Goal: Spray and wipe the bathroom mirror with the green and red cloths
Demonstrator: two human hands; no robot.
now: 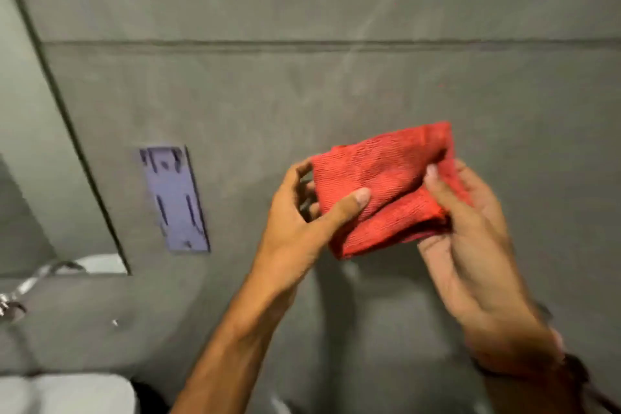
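A folded red cloth point(383, 185) is held in front of the grey wall between both hands. My left hand point(302, 222) grips its left edge, thumb lying across the front. My right hand point(470, 239) holds the right side, thumb pressed into the fold. The mirror point(37, 151) shows only as a slanted pane at the far left, with a dark frame edge. No green cloth or spray bottle is in view.
A pale purple mounting plate point(174, 198) is fixed to the grey wall point(302, 44) right of the mirror. A chrome tap point(20, 289) and a white basin edge point(67, 393) sit at the lower left.
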